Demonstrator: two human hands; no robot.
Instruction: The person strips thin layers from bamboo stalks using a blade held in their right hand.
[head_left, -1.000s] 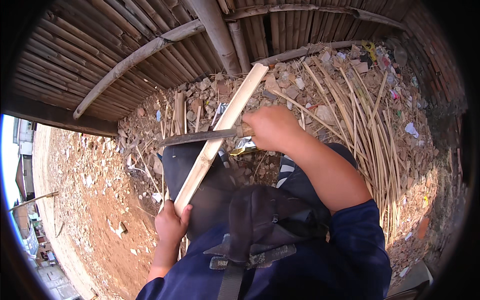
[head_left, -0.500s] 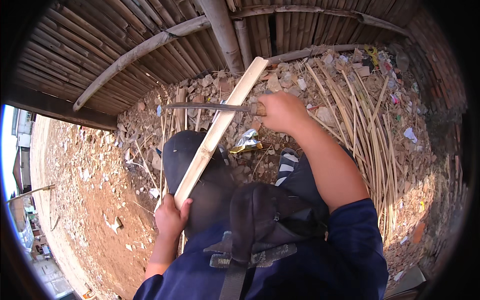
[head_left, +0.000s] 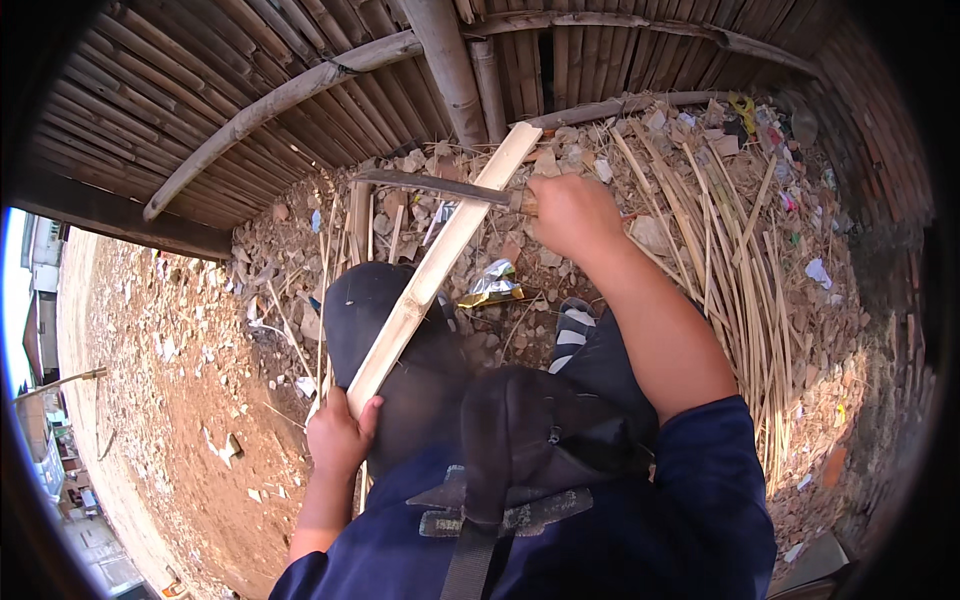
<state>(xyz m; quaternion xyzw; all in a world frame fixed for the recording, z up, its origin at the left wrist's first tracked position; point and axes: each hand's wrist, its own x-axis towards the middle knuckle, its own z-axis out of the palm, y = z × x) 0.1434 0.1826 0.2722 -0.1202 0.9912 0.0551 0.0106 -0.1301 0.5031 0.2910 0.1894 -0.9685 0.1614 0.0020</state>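
A long, pale split-bamboo strip [head_left: 432, 272] slants across my left thigh, its far end pointing up toward the bamboo wall. My left hand [head_left: 340, 437] is closed round the strip's near end, thumb on the right side. In my right hand [head_left: 578, 215] is the wooden handle of a machete [head_left: 425, 183], fingers wrapped round it. The machete's dark blade crosses the upper part of the strip and points left. Whether the edge bites into the bamboo, I cannot tell.
Many thin bamboo strips [head_left: 745, 290] lie in a bundle on the right. A crumpled foil wrapper [head_left: 492, 283] lies among stones between my legs. Ahead rises a bamboo wall [head_left: 240, 110] with a thick post [head_left: 447, 70]. Bare earth [head_left: 200, 470] stretches out on the left.
The machete has shifted slightly right and its blade tip has risen, so it now tilts up to the left. The strip's far end has dipped a little; my left hand stays put.
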